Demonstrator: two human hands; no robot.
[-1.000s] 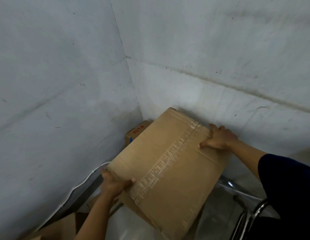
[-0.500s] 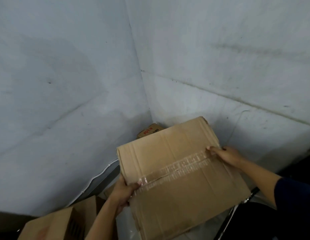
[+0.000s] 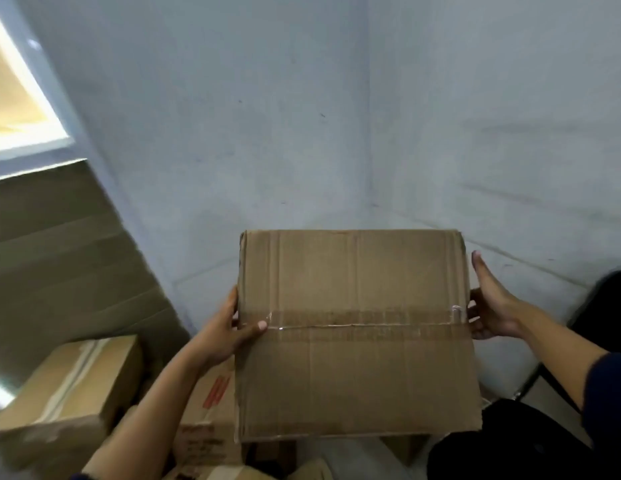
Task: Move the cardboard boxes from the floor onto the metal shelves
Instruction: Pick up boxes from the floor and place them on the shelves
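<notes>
Cardboard box (image 3: 354, 334) up in the air in front of me, held level between both hands, taped top face toward me. A strip of clear tape (image 3: 354, 322) runs across the top from the left edge to the right edge, over the flap seam. The box hangs before the corner where two pale walls (image 3: 233, 133) meet.

My left hand (image 3: 220, 329) grips the left edge at the tape line: thumb hooked over onto the top face, the other fingers (image 3: 233, 299) curled against the side. My right hand (image 3: 489, 306) lies against the right edge at the tape line, palm to the box side, fingers straight and pointing away from me; the thumb is hidden, so it presses rather than wraps.

Below and to the left, more cartons on the floor: a taped brown carton (image 3: 70, 386) at lower left, and a carton with red print (image 3: 212, 410) just under my left forearm, partly covered by the held box. Brown stair treads (image 3: 59, 244) rise at the left, bright opening (image 3: 14, 98) above them. Dark chair (image 3: 607, 306) with a metal leg at the right.
</notes>
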